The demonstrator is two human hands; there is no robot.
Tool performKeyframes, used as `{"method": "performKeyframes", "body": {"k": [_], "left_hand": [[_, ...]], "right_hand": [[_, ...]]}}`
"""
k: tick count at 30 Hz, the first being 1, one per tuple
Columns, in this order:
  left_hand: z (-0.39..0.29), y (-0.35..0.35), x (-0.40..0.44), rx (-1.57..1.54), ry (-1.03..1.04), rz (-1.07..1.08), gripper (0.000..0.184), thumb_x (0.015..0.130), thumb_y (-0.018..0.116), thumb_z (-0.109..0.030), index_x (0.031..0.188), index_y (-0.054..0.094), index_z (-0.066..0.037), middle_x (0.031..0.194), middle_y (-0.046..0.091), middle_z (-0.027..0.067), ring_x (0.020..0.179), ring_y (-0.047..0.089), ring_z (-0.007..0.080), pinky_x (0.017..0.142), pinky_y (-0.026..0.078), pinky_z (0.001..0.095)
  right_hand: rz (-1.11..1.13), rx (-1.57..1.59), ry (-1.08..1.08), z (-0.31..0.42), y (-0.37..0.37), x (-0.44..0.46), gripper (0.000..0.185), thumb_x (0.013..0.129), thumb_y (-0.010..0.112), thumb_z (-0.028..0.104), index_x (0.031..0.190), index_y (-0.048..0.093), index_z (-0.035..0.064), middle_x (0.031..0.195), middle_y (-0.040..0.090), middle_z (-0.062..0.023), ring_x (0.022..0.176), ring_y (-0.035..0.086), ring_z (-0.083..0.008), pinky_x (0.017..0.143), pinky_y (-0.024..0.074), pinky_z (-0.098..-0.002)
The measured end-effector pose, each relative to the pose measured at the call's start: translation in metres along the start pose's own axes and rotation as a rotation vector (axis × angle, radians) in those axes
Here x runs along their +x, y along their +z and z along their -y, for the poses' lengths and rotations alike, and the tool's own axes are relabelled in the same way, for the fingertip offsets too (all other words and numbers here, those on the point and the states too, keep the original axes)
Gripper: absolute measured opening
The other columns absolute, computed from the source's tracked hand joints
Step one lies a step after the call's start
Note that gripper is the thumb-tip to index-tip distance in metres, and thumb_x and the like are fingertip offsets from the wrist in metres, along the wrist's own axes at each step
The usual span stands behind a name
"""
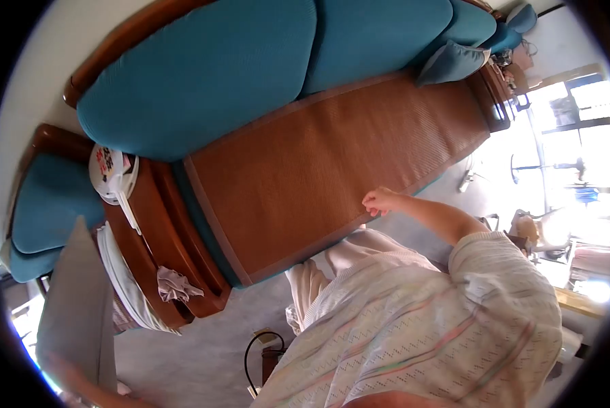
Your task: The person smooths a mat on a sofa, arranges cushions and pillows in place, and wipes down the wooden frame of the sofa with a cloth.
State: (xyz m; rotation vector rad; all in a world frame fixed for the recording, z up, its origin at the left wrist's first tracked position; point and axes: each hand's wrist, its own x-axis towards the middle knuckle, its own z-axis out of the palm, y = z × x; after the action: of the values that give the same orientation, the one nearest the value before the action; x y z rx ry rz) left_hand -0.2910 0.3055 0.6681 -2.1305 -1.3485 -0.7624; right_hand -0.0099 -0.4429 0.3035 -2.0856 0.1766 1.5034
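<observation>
At the lower left edge my left hand [68, 375], partly blurred, is against a grey cushion [79, 309] that stands tilted on end. Its fingers appear to grip the cushion's lower part, though they are hard to make out. My right hand [380, 202] hovers over the front edge of the sofa seat with its fingers curled in and nothing visible in them. Below it lies a brown woven mat [318, 170], spread flat over the seat. Teal back cushions [203, 75] line the sofa behind the mat.
A wooden armrest [175, 238] carries a white hand fan [111, 177] and a crumpled pinkish cloth [175, 284]. A blue-grey pillow [451, 62] leans at the sofa's far end. A dark-handled bag [271, 360] stands on the grey floor. White fabric [124, 279] hangs beside the armrest.
</observation>
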Motion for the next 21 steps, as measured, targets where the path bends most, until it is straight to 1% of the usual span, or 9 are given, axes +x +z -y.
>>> {"method": "performKeyframes", "body": {"k": [4, 10, 12, 13, 14, 16, 18, 20, 21], "left_hand": [[-0.106, -0.155, -0.024, -0.278, 0.047, -0.157, 0.032, 0.088, 0.042, -0.03, 0.108, 0.056, -0.009, 0.104, 0.058, 0.0096, 0.094, 0.055, 0.0273, 0.081, 0.042, 0.0369], [-0.256, -0.294, -0.113, -0.527, 0.208, -0.103, 0.031, 0.089, 0.044, -0.03, 0.11, 0.056, -0.01, 0.109, 0.056, 0.0081, 0.1, 0.053, 0.0236, 0.089, 0.038, 0.0342], [-0.303, -0.31, -0.15, -0.557, 0.375, 0.036, 0.024, 0.084, 0.047, -0.011, 0.106, 0.057, -0.006, 0.109, 0.054, 0.0068, 0.095, 0.053, 0.0192, 0.079, 0.043, 0.0311], [-0.326, -0.3, -0.176, -0.85, 0.526, 0.057, 0.022, 0.079, 0.053, 0.001, 0.1, 0.058, -0.004, 0.092, 0.055, 0.0067, 0.084, 0.051, 0.0154, 0.067, 0.041, 0.0253], [-0.353, -0.303, -0.201, -0.825, 0.703, 0.041, 0.028, 0.07, 0.052, 0.005, 0.096, 0.059, -0.003, 0.089, 0.056, 0.0084, 0.08, 0.053, 0.019, 0.063, 0.043, 0.0301], [-0.406, -0.305, -0.253, -0.983, 0.877, 0.127, 0.031, 0.059, 0.055, 0.008, 0.087, 0.06, -0.005, 0.076, 0.054, 0.0094, 0.069, 0.052, 0.0244, 0.056, 0.04, 0.0329], [-0.436, -0.274, -0.307, -1.058, 0.901, 0.336, 0.022, 0.06, 0.056, 0.006, 0.079, 0.058, -0.006, 0.072, 0.053, 0.0087, 0.067, 0.052, 0.0274, 0.058, 0.042, 0.0374], [-0.457, -0.207, -0.386, -1.159, 0.822, 0.583, 0.018, 0.061, 0.057, 0.004, 0.075, 0.058, -0.007, 0.071, 0.054, 0.0097, 0.068, 0.053, 0.0286, 0.058, 0.043, 0.0394], [-0.468, -0.178, -0.425, -1.147, 0.913, 0.611, 0.017, 0.063, 0.056, 0.002, 0.076, 0.059, -0.008, 0.073, 0.056, 0.0099, 0.071, 0.054, 0.0286, 0.062, 0.044, 0.0391]], "right_hand": [[0.057, 0.251, 0.006, -0.009, -0.034, -0.005, 0.034, 0.086, 0.049, 0.034, 0.108, 0.052, 0.0073, 0.091, 0.06, -0.0056, 0.076, 0.061, -0.0157, 0.057, 0.0506, -0.0311], [0.519, 0.818, -0.199, 0.032, -0.099, -0.054, 0.056, 0.087, 0.036, 0.053, 0.122, 0.039, 0.0087, 0.103, 0.057, -0.0125, 0.086, 0.06, -0.0288, 0.071, 0.0488, -0.0458], [0.602, 0.911, -0.366, 0.038, -0.142, -0.075, 0.055, 0.087, 0.036, 0.05, 0.124, 0.037, 0.01, 0.108, 0.055, -0.0141, 0.09, 0.058, -0.0308, 0.072, 0.0477, -0.0484], [0.624, 0.94, -0.452, 0.038, -0.168, -0.081, 0.053, 0.087, 0.036, 0.048, 0.125, 0.037, 0.0104, 0.11, 0.054, -0.0139, 0.093, 0.057, -0.0309, 0.074, 0.047, -0.0491], [0.648, 0.967, -0.537, 0.034, -0.189, -0.083, 0.052, 0.088, 0.037, 0.046, 0.125, 0.037, 0.0108, 0.112, 0.053, -0.0138, 0.096, 0.056, -0.0309, 0.075, 0.0463, -0.0498], [0.258, 1.19, -0.461, -0.002, -0.228, -0.073, 0.044, 0.087, 0.039, 0.041, 0.121, 0.042, 0.013, 0.114, 0.053, -0.0113, 0.101, 0.053, -0.0298, 0.079, 0.0443, -0.0486], [0.092, 1.158, -0.354, -0.061, -0.275, -0.058, 0.038, 0.088, 0.039, 0.039, 0.116, 0.047, 0.0144, 0.115, 0.053, -0.0088, 0.103, 0.052, -0.0286, 0.08, 0.043, -0.047], [0.026, 1.161, -0.279, -0.133, -0.299, -0.051, 0.037, 0.085, 0.048, 0.035, 0.112, 0.05, 0.0108, 0.106, 0.055, -0.0091, 0.099, 0.054, -0.0275, 0.077, 0.0439, -0.0424], [0.023, 1.21, -0.184, -0.172, -0.307, -0.024, 0.036, 0.084, 0.052, 0.033, 0.112, 0.05, 0.0104, 0.103, 0.056, -0.0082, 0.097, 0.054, -0.0265, 0.075, 0.0455, -0.0419]]}}
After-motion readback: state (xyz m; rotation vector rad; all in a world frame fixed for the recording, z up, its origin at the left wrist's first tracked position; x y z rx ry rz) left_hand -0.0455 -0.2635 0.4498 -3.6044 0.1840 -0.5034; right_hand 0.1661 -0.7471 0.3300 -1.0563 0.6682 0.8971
